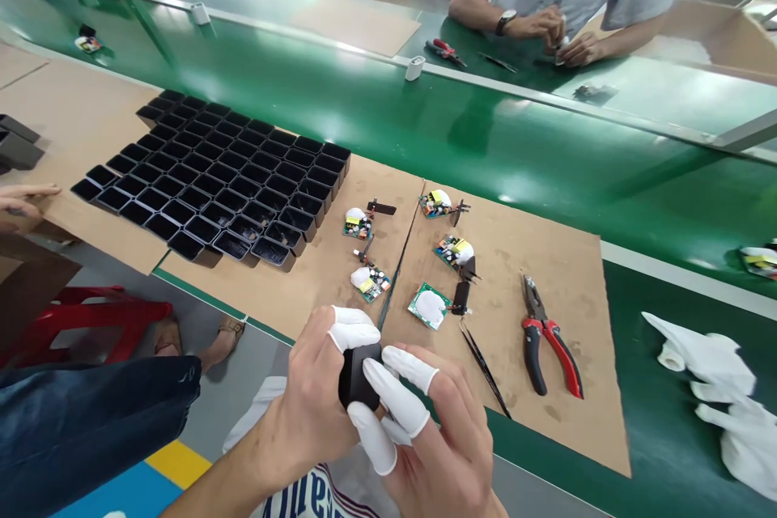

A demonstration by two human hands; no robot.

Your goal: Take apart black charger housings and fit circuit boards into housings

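Observation:
Between my two hands, just in front of the bench edge, is a small black plastic case [358, 376]. My left hand [319, 388] is wrapped round its left side, with white finger cots on the fingertips. My right hand [430, 421] grips it from the right, its cotted fingers pressed against the case; what lies under them is hidden. Beyond my hands, on cardboard, lie several small circuit boards with parts on them, among them a white-topped board [430, 306] and a board with a yellow part [370, 283]. Black tweezers [486, 368] rest to the right.
Red-handled pliers [549, 348] lie on the cardboard [498, 227]. Rows of open black cases [231, 178] stand at left. White finger cots [728, 405] lie at far right. A co-worker's hands [562, 36] work across the green conveyor [388, 125]; another person's hand [27, 198] shows at left.

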